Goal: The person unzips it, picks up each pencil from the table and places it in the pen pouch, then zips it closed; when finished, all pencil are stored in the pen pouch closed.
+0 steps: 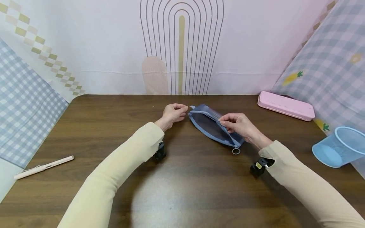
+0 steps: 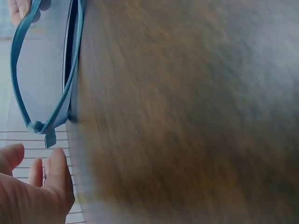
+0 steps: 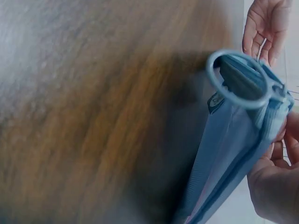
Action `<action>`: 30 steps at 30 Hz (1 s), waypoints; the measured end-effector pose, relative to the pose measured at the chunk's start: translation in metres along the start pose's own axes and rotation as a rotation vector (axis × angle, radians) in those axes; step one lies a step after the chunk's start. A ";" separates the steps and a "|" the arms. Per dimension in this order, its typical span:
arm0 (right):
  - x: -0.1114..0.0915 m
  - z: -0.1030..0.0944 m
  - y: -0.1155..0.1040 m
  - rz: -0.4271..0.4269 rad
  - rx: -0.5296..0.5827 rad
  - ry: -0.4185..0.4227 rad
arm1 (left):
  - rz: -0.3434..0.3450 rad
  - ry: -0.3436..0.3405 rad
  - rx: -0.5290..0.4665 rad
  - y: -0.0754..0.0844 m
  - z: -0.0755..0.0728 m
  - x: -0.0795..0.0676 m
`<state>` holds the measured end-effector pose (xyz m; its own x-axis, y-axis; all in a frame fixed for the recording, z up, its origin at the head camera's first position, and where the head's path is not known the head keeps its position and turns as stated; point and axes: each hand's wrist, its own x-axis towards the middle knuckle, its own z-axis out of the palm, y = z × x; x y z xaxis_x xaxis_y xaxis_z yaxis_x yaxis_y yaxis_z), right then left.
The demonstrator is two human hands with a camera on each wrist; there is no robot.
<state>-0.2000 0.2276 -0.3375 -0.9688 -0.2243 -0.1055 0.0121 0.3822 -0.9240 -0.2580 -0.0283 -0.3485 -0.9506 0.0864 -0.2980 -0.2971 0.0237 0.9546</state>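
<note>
A blue zippered mesh pouch [image 1: 211, 126] gapes along its top, a round ring pull [image 1: 236, 151] hanging at its right end. My right hand [image 1: 238, 124] pinches the far rim between thumb and fingers. Just left of the pouch's small end tab [image 2: 50, 138] is my left hand [image 1: 174, 113]; in the left wrist view a gap separates its loosely bent fingers from the tab, and they hold nothing. From the right wrist, the ring [image 3: 239, 79] looms large in front of the pouch, partly covering its end.
A white pen [image 1: 44, 167] lies at the table's left. Toward the back right rests a pink case [image 1: 286, 106], with a blue mesh cup [image 1: 333, 148] nearer the right edge. Patterned cloths [image 1: 114, 47] hang behind and at both sides of the brown table [image 1: 176, 190].
</note>
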 end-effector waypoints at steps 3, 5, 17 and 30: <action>0.000 -0.001 0.000 -0.004 -0.030 -0.036 | -0.038 -0.029 0.022 -0.001 0.000 -0.001; 0.000 -0.001 0.000 -0.013 -0.051 -0.060 | -0.056 -0.051 0.040 -0.001 0.001 -0.003; -0.004 -0.006 0.001 0.000 -0.142 -0.031 | -0.081 -0.044 -0.039 -0.009 0.007 -0.009; -0.030 -0.037 0.022 0.106 0.132 0.082 | -0.057 0.083 -0.172 -0.018 0.000 -0.014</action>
<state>-0.1796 0.2757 -0.3413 -0.9772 -0.1132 -0.1797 0.1425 0.2779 -0.9500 -0.2389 -0.0298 -0.3617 -0.9338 0.0075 -0.3578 -0.3550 -0.1451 0.9235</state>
